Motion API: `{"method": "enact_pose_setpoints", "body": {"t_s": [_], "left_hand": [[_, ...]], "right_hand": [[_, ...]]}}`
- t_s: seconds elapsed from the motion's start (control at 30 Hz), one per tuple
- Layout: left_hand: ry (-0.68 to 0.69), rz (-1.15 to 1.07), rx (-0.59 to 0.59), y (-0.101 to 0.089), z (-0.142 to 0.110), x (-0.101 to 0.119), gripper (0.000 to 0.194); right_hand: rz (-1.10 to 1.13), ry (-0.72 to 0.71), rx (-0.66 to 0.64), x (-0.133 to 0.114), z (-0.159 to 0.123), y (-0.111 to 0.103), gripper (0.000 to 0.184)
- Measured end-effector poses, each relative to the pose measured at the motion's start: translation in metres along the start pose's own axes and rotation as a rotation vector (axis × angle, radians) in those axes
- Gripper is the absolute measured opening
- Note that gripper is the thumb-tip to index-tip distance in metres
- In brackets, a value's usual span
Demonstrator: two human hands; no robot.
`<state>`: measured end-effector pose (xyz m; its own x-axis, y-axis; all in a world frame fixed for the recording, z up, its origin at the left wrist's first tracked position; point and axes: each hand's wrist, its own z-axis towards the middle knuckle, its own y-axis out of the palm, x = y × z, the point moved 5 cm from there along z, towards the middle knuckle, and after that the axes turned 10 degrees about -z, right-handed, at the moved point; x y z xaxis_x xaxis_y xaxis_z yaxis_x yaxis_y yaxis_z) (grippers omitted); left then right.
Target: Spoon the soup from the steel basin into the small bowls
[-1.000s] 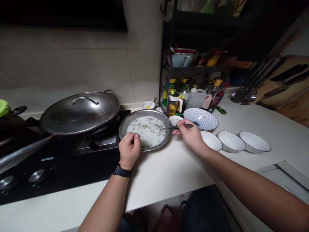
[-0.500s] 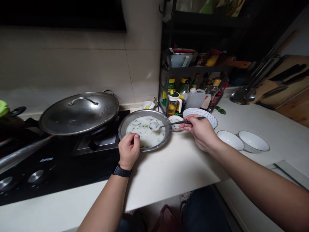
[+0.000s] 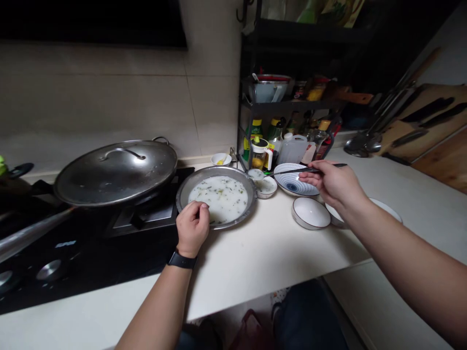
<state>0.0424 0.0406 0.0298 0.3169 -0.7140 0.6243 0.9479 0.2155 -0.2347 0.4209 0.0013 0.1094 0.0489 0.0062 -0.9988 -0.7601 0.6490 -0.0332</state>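
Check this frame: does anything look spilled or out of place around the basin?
No spill shows on the white counter. The one slightly odd thing is the spoon in the right hand: it is gripped far along its handle, so its whitish-filled bowl reaches past the rim of the steel basin, close above a small white dish.

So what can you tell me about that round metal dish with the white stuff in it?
It is a shallow, round steel dish with a plain raised rim, holding a milky white liquid flecked with green bits. It sits flat on the white countertop, its left edge beside the stove's burner grate. The person's left hand rests over the near rim, with its fingers curled toward the liquid.
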Motion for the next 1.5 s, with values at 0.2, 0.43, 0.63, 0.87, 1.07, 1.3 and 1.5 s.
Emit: {"method": "enact_pose_setpoints", "body": {"t_s": [0.2,0.43,0.63,0.87,1.07,1.3,1.5], "left_hand": [[-0.009,0.007,-0.004,0.0,0.0,-0.001,0.025],[-0.027,0.029,-0.007,0.0,0.0,-0.002,0.026],[-0.023,0.018,-0.002,0.0,0.0,-0.002,0.026],[-0.034,0.019,-0.005,0.0,-0.001,-0.002,0.027],[-0.039,0.033,-0.007,0.0,0.0,-0.002,0.029],[-0.036,0.024,-0.009,0.0,0.0,-0.001,0.028],[-0.026,0.014,-0.003,0.0,0.0,0.001,0.027]], "right_hand": [[-0.054,0.009,0.06,0.003,0.01,-0.014,0.011],[-0.266,-0.147,-0.034,0.023,0.001,-0.009,0.013],[-0.812,-0.884,-0.284,0.013,-0.041,-0.001,0.011],[-0.893,-1.188,-0.373,0.006,-0.072,0.013,0.014],[-0.765,-1.157,-0.478,0.008,-0.086,0.062,0.015],[-0.792,-1.02,-0.446,0.024,-0.077,0.091,0.015],[-0.518,-0.375,-0.308,0.035,-0.055,0.086,0.012]]}}
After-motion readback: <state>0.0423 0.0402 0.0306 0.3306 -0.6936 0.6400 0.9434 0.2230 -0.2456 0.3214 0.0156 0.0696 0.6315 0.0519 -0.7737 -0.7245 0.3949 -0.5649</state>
